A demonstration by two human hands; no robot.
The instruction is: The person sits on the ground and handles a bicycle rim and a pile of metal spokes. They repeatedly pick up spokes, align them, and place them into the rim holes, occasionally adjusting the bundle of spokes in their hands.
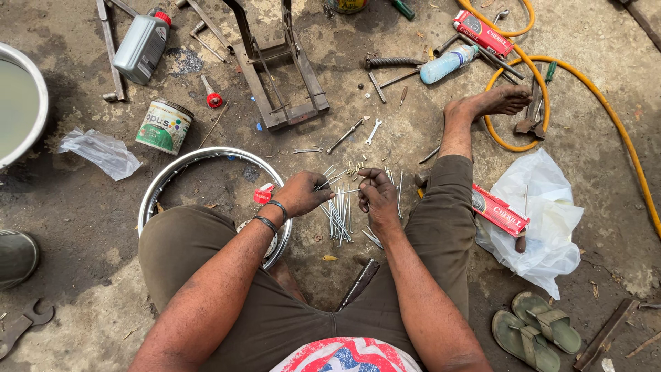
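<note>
Sitting on the bare ground (pixel 89 227), knees spread in olive trousers (pixel 200 248), both forearms reaching forward. Pinching a thin metal spoke (pixel 329 182) in the left hand (pixel 301 193), fingers curled shut around its near end (two dark bangles (pixel 270 213) circling that wrist). Curling the right hand (pixel 377 194) into a loose fist just beside it, fingertips bunched, possibly gripping a small nipple, though too tiny to tell. Lying directly under and between the hands, a loose bundle of spokes (pixel 339 215), with small nipples (pixel 354 167) scattered just beyond.

Resting against the left knee, a shiny wheel rim (pixel 180 165) lying flat. Lying by the right leg, a red carton (pixel 499 210) on a white plastic bag (pixel 544 227), green sandals (pixel 537 331) nearer in.

Lying farther out: small wrenches (pixel 351 132), a paint tin (pixel 164 125), a metal stand (pixel 279 76), a grey oil jug (pixel 141 45), a clear bottle (pixel 447 64) and a looping yellow hose (pixel 606 103) around the bare foot (pixel 489 102).
</note>
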